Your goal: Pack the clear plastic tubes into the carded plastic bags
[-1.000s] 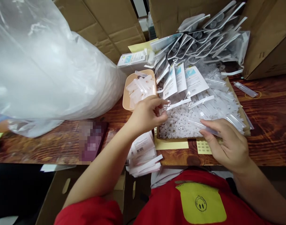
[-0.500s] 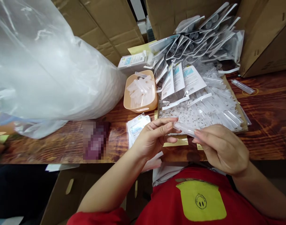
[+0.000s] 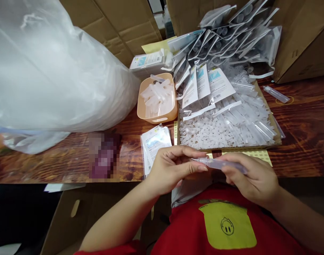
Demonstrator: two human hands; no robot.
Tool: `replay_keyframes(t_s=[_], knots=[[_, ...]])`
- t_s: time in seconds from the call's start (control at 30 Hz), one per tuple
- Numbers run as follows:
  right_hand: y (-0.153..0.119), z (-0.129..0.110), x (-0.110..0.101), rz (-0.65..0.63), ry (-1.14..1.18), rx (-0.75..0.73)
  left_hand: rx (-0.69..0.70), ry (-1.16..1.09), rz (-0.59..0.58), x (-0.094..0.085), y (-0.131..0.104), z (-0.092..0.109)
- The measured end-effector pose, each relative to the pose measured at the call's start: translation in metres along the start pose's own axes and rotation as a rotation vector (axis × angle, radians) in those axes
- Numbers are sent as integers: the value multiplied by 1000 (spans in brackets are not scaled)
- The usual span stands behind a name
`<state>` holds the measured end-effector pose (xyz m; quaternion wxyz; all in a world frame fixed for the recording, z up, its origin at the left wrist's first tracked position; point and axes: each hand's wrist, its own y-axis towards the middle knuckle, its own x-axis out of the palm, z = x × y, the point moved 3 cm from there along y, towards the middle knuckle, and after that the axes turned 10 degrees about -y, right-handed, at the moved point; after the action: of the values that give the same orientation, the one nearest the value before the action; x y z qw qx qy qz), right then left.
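Dark wood-grain tabletop: clear slim plastic tube pinched in right hand, long axis running leftward from that grip, tip between left hand's thumb and forefinger, contact there unclear.

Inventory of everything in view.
Table: one, brown, beneath
Held tube: one, clear, front centre
Tray: one, brown, right
Plastic parts: many, whitish, in tray
Packets: many, clear/white, on and behind tray
Basket: one, peach, left of tray
Basket tubes: several, whitish, inside
Card stacks: two, white-blue, before and behind basket
Loose tube: one, clear, right
Rubber band: one, yellow, beside it
Sheets: several, yellow, around tray
Plastic bag: one, white, left
Cardboard boxes: several, brown, around table
Blurred object: one, purple, left
Garment: one, red, below
Left hand: one, bare, tube tip
Right hand: one, bare, tube body
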<state>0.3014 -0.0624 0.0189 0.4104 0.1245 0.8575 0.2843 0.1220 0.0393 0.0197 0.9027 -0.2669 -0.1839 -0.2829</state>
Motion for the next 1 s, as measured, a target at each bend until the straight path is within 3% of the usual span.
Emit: replay_keyframes(t_s=[0.07, 0.17, 0.23, 0.37, 0.5, 0.7, 0.8, 0.9, 1.0], knots=[[0, 1, 1, -2, -15, 12, -67, -65, 51, -3, 0, -8], [-2, -3, -4, 49, -188, -248, -147, -145, 95, -7, 0, -18], [-5, -5, -5, 33, -229, -339, -149, -156, 72, -7, -2, -20], [-11, -1, -8, 44, -183, -221, -153, -156, 64, -4, -7, -20], [-18, 1, -6, -64, -186, -247, -184, -176, 84, -3, -6, -23], [-26, -2, -8, -72, -197, -314, -229, -157, -7, 2, -5, -27], [-23, -1, -10, -51, -43, 3, 47, 70, -41, 7, -9, -20], [-19, 7, -4, -238, 362, 500, 505, 456, -65, 15, -17, -10], [-13, 13, 1, -431, 754, 857, 797, 724, -121, 21, -25, -5]])
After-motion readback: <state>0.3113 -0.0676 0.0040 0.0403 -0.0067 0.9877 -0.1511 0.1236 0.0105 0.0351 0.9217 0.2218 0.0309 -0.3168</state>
